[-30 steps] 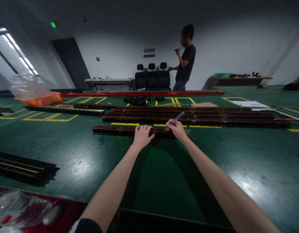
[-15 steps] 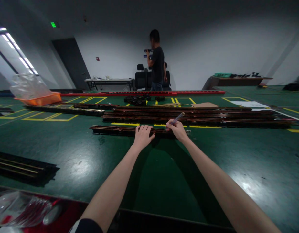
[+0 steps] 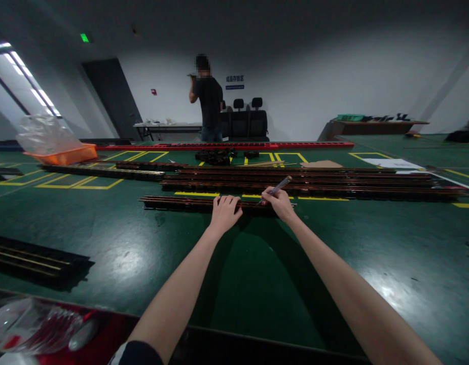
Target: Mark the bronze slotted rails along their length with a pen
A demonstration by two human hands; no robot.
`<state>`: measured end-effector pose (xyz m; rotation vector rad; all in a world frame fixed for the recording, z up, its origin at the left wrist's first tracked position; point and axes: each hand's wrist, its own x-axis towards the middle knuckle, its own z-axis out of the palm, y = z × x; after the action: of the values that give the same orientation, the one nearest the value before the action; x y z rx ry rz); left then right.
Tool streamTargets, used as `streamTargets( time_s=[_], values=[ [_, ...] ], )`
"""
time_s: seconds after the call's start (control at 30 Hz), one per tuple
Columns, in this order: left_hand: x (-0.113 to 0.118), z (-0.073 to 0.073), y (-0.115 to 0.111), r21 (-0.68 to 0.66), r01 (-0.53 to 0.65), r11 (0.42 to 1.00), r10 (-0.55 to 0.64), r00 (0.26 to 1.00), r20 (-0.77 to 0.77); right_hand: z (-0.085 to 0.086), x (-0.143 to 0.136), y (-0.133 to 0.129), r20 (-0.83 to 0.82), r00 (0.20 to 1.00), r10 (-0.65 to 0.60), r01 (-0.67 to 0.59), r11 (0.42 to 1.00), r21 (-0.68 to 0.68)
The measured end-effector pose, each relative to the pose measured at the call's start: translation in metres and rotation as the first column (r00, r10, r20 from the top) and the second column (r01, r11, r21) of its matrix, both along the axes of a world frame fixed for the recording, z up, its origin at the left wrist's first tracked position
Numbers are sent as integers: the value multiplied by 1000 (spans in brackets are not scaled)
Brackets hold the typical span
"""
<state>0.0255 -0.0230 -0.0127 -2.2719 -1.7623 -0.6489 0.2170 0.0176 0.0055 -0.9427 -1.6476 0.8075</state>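
Note:
My left hand (image 3: pixel 225 215) lies over a long dark rail strip (image 3: pixel 177 204), fingers bent across its top and thumb on the near side. Beside it, my right hand (image 3: pixel 279 203) pinches a slim, greyish pen (image 3: pixel 280 184) in a writing grip. The pen leans with its brownish end up to the right, and its lower tip points down at the strip. That tip is too small to make out clearly. Thin rods stick out at both ends of the strip, which lies on the green table (image 3: pixel 253 284).
Just beyond lies a bundle of longer dark strips (image 3: pixel 314 183). Dark parts (image 3: pixel 215 156) and brown cardboard (image 3: pixel 321 164) lie farther back. An orange tray (image 3: pixel 69 154) with clear plastic is left; another strip bundle (image 3: pixel 36 261) lies near left. A person (image 3: pixel 209 101) stands behind the table.
The person in the background has moved left, uncovering a wall sign and seats. Both my hands keep their place at the strip, and the pen stays in my right hand.

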Motion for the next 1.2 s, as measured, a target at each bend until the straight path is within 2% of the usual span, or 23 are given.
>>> streamTargets(
  time_s=[0.53, 0.8, 1.2],
  values=[
    [0, -1, 2, 7, 17, 1000, -17, 1000, 6, 2, 2, -1, -12, 992, -126, 126, 992, 3],
    [-2, -4, 1, 10, 15, 1000, -15, 1000, 19, 2, 1, -2, -8, 994, -113, 113, 993, 18],
    [-2, -2, 1, 2, 16, 1000, -16, 1000, 15, 2, 3, -1, -72, 983, -170, 171, 985, 2]
  ],
)
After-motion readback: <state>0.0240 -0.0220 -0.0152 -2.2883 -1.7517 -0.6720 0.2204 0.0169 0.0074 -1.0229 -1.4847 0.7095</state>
